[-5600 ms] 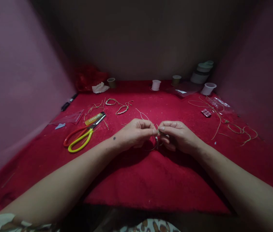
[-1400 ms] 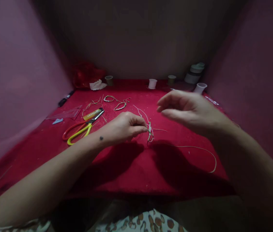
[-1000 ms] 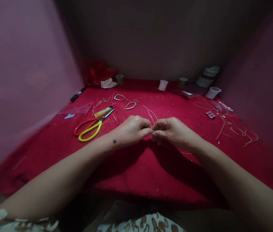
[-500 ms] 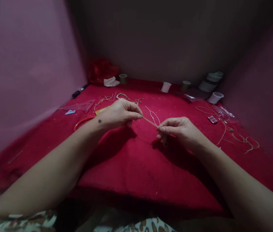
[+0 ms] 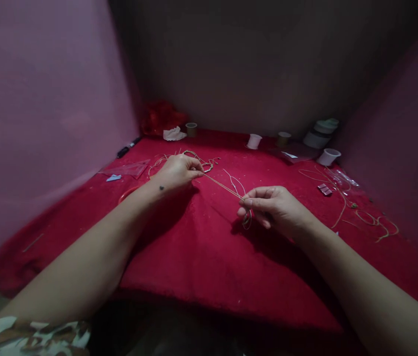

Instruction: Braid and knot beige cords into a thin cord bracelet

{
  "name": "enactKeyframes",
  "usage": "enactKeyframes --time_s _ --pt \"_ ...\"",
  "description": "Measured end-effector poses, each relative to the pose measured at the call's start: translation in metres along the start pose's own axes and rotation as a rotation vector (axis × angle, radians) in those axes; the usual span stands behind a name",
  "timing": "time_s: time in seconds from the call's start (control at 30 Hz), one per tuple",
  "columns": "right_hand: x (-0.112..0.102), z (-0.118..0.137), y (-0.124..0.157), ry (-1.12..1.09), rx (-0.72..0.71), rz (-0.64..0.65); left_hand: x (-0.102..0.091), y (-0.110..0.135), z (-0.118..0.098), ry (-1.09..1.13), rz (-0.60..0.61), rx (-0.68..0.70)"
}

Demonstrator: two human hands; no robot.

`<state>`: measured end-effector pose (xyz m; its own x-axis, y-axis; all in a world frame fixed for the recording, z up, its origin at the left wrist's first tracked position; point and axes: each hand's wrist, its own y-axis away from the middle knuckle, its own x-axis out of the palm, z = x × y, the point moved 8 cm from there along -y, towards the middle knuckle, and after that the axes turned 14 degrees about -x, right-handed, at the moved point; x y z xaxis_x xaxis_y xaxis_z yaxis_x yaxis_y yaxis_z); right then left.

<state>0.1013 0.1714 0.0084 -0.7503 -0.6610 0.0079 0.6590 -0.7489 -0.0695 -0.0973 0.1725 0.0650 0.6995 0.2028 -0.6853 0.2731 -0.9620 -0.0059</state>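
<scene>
Thin tan cord [image 5: 222,186] is stretched taut between my two hands, slanting down to the right. My left hand [image 5: 180,170] pinches its upper end between thumb and fingers. At the lower end, my right hand [image 5: 268,203] grips the cord between thumb and forefinger. A pale loose strand [image 5: 235,180] curves up from the right fingertips, and a small loop of cord [image 5: 246,221] dangles below them. Whatever knot lies under the right fingertips is hidden. Behind my left hand lies a braided cord bracelet [image 5: 208,167] with loose ends.
A red cloth [image 5: 194,257] covers the table. Along the back stand a pink spool [image 5: 254,141], other spools [image 5: 329,156] and a lidded jar [image 5: 321,133]. Loose cords [image 5: 377,221] and a clip [image 5: 326,189] lie right; a marker [image 5: 128,148] and scissors with red handle [image 5: 126,194] lie left.
My left hand has drawn away to the left, so a longer stretch of cord shows between the hands. My right hand stays almost in place, its lower fingers slightly more spread.
</scene>
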Motion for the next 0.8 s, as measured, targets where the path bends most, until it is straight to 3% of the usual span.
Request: enactKeyframes --time_s 0.1,0.17,0.3,0.33,0.43,0.57,0.8 --pt "0.002 -0.009 0.000 -0.096 0.073 0.010 -0.018 0.007 -0.007 0.085 -0.223 0.060" --pt "0.001 -0.011 -0.001 -0.126 0.076 -0.005 -0.016 0.013 -0.009 0.192 -0.176 0.020" --pt "-0.003 -0.009 -0.002 -0.188 0.021 -0.069 0.047 0.037 -0.011 0.318 0.519 -0.184" --pt "-0.003 -0.009 -0.002 -0.200 0.020 -0.072 0.062 0.047 -0.011 0.330 0.644 -0.220" --pt "-0.001 -0.010 -0.001 -0.207 0.028 -0.059 0.089 0.063 -0.010 0.444 0.798 -0.324" --pt "0.003 -0.011 0.000 -0.207 0.036 -0.043 0.106 0.067 -0.015 0.718 0.821 -0.345" --pt "0.009 -0.013 0.003 -0.163 0.048 -0.031 0.115 0.062 -0.003 1.035 0.709 -0.481"
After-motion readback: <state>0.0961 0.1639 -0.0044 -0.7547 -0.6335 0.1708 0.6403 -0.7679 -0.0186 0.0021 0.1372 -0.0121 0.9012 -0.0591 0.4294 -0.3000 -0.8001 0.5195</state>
